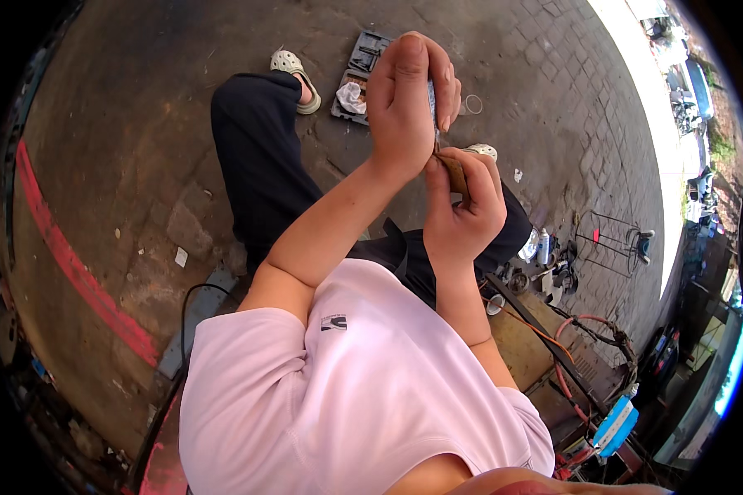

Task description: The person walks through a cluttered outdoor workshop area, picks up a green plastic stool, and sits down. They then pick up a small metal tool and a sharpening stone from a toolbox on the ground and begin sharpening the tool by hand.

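My left hand (406,103) is raised in front of me, its thumb up and its fingers curled over. What lies inside its curl is mostly hidden; only a narrow greyish edge shows between palm and fingers. Just below and to the right, my right hand (469,206) grips a brown, rough-looking folded piece (454,175), perhaps sandpaper or a scrap of sheet. Its upper end meets a thin dark tip near my left wrist. Whether the two held things touch, I cannot tell.
On the ground beyond my hands lies an open dark tool case (366,56) with a white crumpled cloth (352,97). A spray can (543,246) and loose parts stand at the right. Nearer are red hoses (563,371), a blue object (616,426) and a wire rack (607,239).
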Demonstrator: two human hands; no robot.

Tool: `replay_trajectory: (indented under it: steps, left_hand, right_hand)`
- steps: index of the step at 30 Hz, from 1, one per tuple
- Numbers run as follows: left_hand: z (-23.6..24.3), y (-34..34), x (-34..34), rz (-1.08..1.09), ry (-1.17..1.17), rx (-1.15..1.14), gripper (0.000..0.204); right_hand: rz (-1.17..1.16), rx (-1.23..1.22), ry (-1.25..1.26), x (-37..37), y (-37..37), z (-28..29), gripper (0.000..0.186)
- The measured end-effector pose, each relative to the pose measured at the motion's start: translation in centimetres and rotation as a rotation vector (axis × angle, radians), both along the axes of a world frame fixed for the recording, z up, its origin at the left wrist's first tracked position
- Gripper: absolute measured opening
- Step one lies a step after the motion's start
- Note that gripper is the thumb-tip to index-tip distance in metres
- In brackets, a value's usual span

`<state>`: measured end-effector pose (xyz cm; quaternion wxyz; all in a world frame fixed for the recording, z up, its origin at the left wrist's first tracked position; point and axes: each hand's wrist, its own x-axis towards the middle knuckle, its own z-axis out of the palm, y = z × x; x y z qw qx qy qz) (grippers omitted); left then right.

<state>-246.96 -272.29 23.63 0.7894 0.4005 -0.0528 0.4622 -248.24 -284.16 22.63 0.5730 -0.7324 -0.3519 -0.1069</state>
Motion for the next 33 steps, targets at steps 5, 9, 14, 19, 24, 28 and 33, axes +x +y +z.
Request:
replay_trajectory:
  steps: [5,9,14,19,24,28,33]
  left_hand:
    - [0.7,0.6,0.2,0.007,-0.076,0.001,0.041]
    - [0.6,1.1,0.0,-0.012,-0.083,0.003,0.041]
    - [0.3,0.6,0.2,0.041,-0.058,0.024,0.041]
    - [0.8,-0.1,-0.1,0.048,-0.001,-0.006,0.042]
    - [0.9,0.2,0.4,0.072,-0.026,0.051,0.040]
    - [0.8,-0.1,0.3,0.058,-0.018,0.041,0.041]
    - [0.7,-0.5,0.2,-0.030,-0.032,-0.075,0.041]
  right_hand:
    - [0.057,0.098,0.107,0.4,0.1,0.7,0.014]
    - [0.058,0.143,0.269,0.4,-0.8,0.6,0.013]
    - [0.132,0.219,0.421,-0.4,0.1,0.8,0.012]
    - [0.095,0.234,0.388,-0.7,0.1,0.6,0.010]
    - [0.141,0.257,0.441,-0.6,0.1,1.3,0.009]
    - [0.114,0.255,0.414,-0.6,0.2,1.3,0.009]
    - [0.060,0.231,0.244,-0.3,0.5,0.5,0.013]
